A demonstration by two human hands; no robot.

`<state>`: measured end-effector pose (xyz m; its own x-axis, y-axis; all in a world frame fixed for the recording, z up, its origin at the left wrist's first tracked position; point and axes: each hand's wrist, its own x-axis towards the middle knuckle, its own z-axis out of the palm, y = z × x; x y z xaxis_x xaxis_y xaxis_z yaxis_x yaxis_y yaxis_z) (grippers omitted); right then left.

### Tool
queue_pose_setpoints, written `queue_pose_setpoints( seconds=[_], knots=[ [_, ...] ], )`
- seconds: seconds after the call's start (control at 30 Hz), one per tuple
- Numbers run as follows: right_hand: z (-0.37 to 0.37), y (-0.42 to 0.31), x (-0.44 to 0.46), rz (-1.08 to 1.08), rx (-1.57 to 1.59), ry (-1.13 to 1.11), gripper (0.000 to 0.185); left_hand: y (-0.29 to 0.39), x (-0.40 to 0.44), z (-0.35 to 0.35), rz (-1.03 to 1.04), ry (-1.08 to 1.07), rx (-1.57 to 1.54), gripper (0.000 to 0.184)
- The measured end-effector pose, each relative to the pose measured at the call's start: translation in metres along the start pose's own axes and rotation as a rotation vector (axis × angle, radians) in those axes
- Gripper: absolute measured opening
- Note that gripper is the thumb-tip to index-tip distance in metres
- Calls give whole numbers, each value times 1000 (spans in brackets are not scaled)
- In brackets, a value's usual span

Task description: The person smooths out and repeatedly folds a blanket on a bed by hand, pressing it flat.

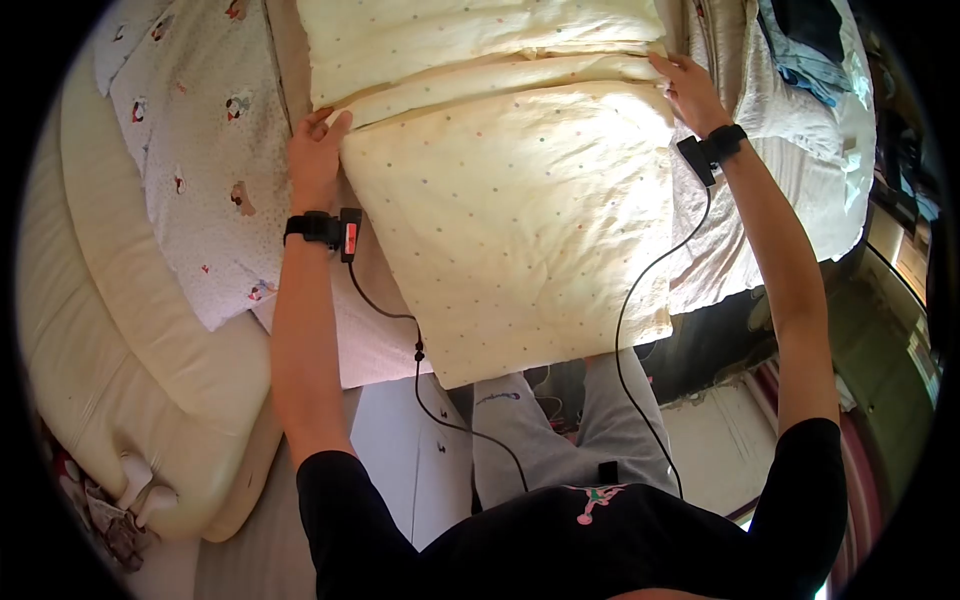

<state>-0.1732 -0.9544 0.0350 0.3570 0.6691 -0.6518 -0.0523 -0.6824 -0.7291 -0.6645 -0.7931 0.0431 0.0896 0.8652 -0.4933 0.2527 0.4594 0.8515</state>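
Observation:
A pale yellow sheet (520, 220) with small coloured dots lies over the bed, a raised fold running across its upper part and its lower edge hanging toward my legs. At the fold's left end, my left hand (318, 155) is closed, thumb and fingers pinching the cloth. My right hand (692, 95) grips the fold's right end in the same way, a little farther from me. Between the two hands the cloth is stretched, with some wrinkles along the fold. Part of the fingers on both hands is hidden by the fabric.
Left of the sheet lies white bedding (205, 170) with cartoon prints, beside a padded cream bed edge (150, 350). Blue denim clothing (805, 60) sits at the upper right. Black cables (632, 290) run from my wrist straps toward my body. White drawers (405, 460) stand below.

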Motion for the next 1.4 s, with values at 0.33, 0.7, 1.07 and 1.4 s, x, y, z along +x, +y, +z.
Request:
queue_pose_setpoints(
  seconds=[0.33,0.7,1.07,1.4],
  knots=[
    [34,-17,-21,-266,517,188,48,-13,-6,6,133,68,-269,42],
    [-16,95,-116,4,79,103,68,-52,-123,-8,70,86,155,56],
    [19,230,-308,403,-48,-156,65,-157,-336,-14,-540,-195,110,51],
    [-2,104,-338,148,294,-55,43,-42,-353,-16,-414,24,-122,36]
  ],
)
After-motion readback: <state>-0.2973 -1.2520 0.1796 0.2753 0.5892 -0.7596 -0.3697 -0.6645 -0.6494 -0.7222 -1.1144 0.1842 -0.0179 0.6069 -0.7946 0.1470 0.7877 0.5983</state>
